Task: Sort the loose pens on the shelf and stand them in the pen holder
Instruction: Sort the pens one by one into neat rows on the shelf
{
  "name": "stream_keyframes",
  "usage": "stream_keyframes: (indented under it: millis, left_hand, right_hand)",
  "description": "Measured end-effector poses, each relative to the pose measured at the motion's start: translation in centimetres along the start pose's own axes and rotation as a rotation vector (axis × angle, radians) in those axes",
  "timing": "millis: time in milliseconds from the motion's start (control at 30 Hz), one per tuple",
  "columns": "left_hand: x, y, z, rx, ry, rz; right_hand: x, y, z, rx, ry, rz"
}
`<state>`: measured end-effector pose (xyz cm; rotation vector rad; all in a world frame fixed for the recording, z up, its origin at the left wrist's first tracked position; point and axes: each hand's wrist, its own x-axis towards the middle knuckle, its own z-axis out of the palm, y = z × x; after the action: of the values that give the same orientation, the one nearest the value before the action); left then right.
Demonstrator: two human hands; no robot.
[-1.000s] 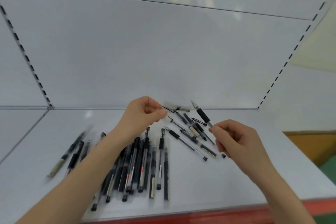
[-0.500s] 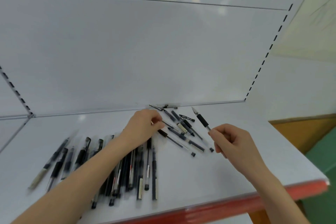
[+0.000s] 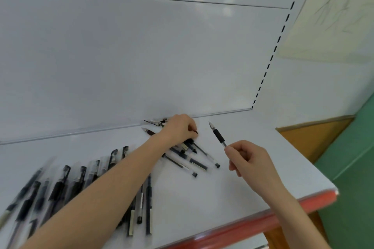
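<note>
Left fingers (image 3: pixel 190 127) reach across the row of pens (image 3: pixel 58 186) lying at ten o'clock and curl down onto the loose heap (image 3: pixel 190 157) at twelve. Whether they've caught anything, I can't tell. Over at two o'clock my right hand (image 3: pixel 250 157) pinches an uncapped pen (image 3: pixel 219 137) by its tail, tip aimed at eleven, above the shelf (image 3: pixel 263 168). Early going, I'd say: every other pen lies flat, and no pen holder is in sight.
</note>
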<state>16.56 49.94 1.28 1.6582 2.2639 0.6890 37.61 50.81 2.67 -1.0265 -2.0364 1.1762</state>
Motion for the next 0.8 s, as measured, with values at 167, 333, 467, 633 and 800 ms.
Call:
stream_keyframes:
  millis: [167, 333, 467, 633, 800]
  left_hand:
    - [0.2, 0.3, -0.3, -0.226, 0.206, -0.016]
    - [-3.5, 1.7, -4.2, -1.176, 0.240, -0.219]
    - [-7.2, 2.1, -6.7, -1.488, 0.247, -0.199]
    - [-10.4, 1.8, -8.0, -1.512, 0.415, -0.172]
    - [-12.4, 1.6, -8.1, -1.430, 0.495, -0.156]
  right_hand:
    - [-0.1, 0.1, 0.0, 0.000, -0.015, -0.008]
    - [-0.9, -1.8, 0.5, 0.091, -0.078, -0.042]
    - [-2.1, -4.5, 2.0, 0.175, -0.185, -0.119]
    - [-3.1, -6.5, 3.9, 0.192, -0.272, -0.199]
    - [-3.4, -7.5, 5.2, 0.203, -0.291, -0.233]
